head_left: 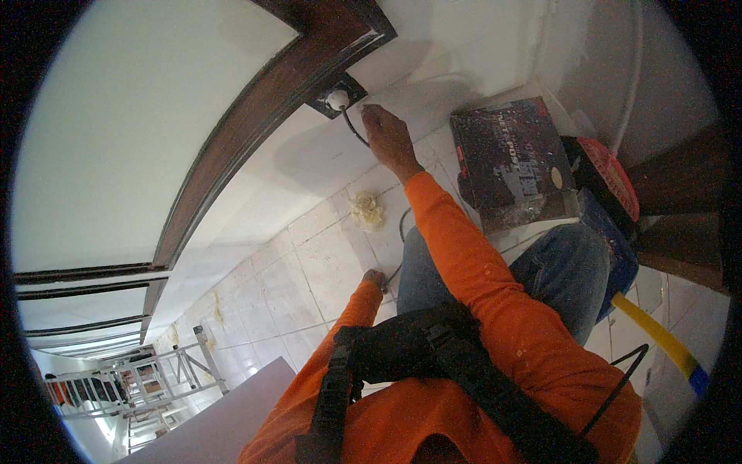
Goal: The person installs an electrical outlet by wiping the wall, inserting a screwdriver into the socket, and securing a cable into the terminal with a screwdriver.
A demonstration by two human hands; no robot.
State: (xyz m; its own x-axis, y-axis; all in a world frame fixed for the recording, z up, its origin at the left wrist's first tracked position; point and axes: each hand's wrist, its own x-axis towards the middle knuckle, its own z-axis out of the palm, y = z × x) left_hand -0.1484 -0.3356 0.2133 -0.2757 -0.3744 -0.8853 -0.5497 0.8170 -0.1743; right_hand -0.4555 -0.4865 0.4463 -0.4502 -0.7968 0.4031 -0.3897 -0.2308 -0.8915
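My right hand (389,138) is closed and raised against the white wall (440,85). A small pale bit shows at its fingertips, too small to name. Just left of it, a white plug (337,99) sits in a dark square wall socket (355,83). A black cable (353,127) hangs from the plug and passes behind my right hand. Low beside my knee, my left hand (375,280) has its fingers curled close to the floor. What it holds, if anything, is hidden. A thin dark cable (402,224) runs near it.
Crumpled yellowish material (367,211) lies on the tiled floor (301,271). To the right stand a dark printed box (510,155) and a red-and-black item (610,178). A yellow-and-blue strip (657,336) is at lower right. Dark wood trim (232,147) crosses the wall; a metal ladder (162,379) lies far left.
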